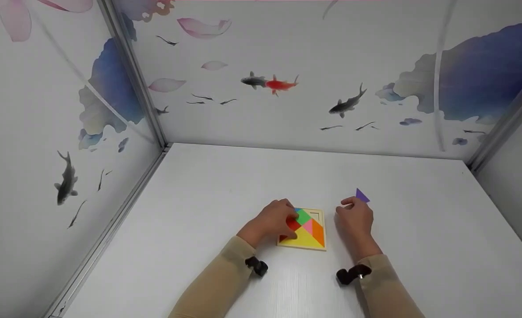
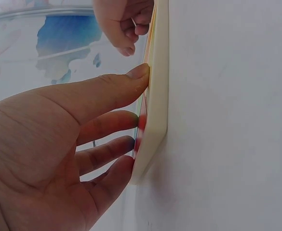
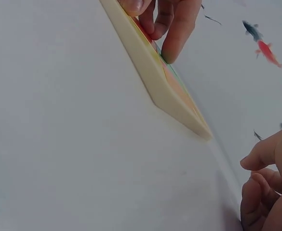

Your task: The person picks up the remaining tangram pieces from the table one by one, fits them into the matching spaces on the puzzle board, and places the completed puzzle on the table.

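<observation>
A square wooden tangram tray [image 1: 302,248] lies on the table, with flat red, green, pink, orange and yellow pieces in it. Bare wood shows in its far right corner. Over the tray's left part is my left hand [image 1: 275,221], its thumb and fingertips resting on the pieces and fairly straight in the left wrist view. To the right of the tray, my right hand [image 1: 357,218] has curled fingers. A purple triangle piece [image 1: 361,195] sticks out beyond these fingers, and a thin edge shows between them in the left wrist view. In the right wrist view the purple piece is hidden.
The white table [image 1: 190,203] is bounded by a printed back wall [image 1: 287,119] and a left wall [image 1: 31,132] with fish and petal pictures. Grey metal posts [image 1: 132,75] stand at the corners. Each wrist wears a small black camera [image 1: 257,266].
</observation>
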Tool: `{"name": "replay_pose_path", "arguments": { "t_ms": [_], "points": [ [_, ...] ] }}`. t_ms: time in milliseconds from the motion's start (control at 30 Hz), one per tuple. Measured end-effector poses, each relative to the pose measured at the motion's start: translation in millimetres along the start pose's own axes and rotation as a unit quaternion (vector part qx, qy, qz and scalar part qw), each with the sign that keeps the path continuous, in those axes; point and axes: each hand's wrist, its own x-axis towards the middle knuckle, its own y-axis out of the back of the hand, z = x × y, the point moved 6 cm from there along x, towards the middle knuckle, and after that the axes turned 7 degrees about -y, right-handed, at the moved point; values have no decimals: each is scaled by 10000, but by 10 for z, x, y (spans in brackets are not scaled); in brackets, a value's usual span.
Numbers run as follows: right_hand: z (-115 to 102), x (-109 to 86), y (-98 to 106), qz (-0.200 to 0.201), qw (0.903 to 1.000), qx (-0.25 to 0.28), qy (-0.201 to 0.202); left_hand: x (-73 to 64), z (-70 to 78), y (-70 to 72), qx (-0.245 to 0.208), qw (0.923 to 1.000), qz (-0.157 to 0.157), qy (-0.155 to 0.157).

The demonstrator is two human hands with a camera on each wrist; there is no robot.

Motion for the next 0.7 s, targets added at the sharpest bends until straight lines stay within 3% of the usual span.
{"name": "replay_pose_path", "arguments": {
  "t_ms": [367,700],
  "points": [
    [31,79,147,471,9986,134,199,7,-4,8,-72,9998,-17,195],
    [108,114,228,498,9981,322,-146,3,-13,-14,-225,9994,-4,259]
  ]
}}
